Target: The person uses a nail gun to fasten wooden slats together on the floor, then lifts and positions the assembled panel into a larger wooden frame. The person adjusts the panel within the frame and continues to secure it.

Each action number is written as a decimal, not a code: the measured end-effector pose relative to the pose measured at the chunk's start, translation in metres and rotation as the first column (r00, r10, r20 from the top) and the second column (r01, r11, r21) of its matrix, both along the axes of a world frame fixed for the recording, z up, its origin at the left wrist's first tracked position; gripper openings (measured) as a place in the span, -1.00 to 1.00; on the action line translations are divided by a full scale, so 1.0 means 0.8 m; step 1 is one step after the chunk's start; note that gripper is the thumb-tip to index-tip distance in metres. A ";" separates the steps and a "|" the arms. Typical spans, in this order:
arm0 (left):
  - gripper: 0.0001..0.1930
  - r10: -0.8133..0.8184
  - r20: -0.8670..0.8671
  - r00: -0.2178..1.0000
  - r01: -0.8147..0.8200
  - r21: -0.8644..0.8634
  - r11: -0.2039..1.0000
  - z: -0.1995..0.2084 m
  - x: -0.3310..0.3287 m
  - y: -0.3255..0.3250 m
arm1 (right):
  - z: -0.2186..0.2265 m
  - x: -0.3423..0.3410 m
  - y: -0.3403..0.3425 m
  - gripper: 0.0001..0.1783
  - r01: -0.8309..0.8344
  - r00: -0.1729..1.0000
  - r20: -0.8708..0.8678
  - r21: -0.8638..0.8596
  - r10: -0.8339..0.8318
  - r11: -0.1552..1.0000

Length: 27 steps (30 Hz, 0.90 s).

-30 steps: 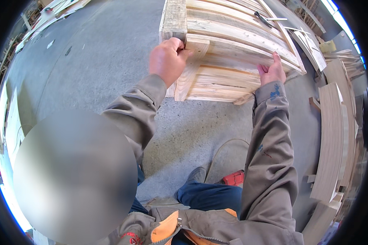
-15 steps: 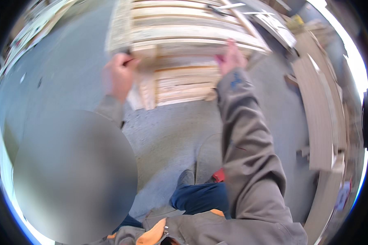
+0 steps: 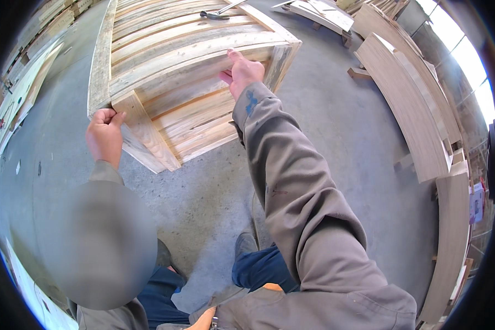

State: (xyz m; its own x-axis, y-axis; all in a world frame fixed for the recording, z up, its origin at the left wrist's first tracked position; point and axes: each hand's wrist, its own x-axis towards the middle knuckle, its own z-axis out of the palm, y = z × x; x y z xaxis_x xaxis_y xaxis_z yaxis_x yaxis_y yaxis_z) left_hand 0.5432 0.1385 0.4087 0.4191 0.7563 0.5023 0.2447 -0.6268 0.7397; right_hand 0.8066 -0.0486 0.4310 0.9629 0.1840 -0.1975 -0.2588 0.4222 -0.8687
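Note:
A slatted crate of pale wood [image 3: 187, 47] stands in front of me, its near side partly open between the boards. My left hand [image 3: 105, 135] is closed at the crate's near left corner, thumb and fingers pinching the edge beside an upright board [image 3: 143, 126]. Farther right, my right hand [image 3: 243, 71] grips the long top edge board, fingertips over its upper face and thumb on the near side. On the slats near the far right lies a claw hammer [image 3: 214, 15], which neither hand touches.
Long wooden panels [image 3: 407, 104] rest on supports to the right, another board [image 3: 448, 247] below them. Loose offcuts [image 3: 324, 14] lie on a low stand at the far right. Flat sheets [image 3: 25, 99] line the left. Grey concrete floor [image 3: 203, 203] lies between me and the crate.
The crate and hammer sit farther left in view, and the crate is slanted differently. Both hands have shifted left with it, the left lower, staying at its near edge. The blur has gone.

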 end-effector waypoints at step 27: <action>-0.51 0.054 -0.402 0.914 0.263 0.688 0.676 0.029 -0.004 0.039 | -0.266 -0.076 -0.131 -0.16 -0.193 0.912 -0.346 0.107 0.218 0.975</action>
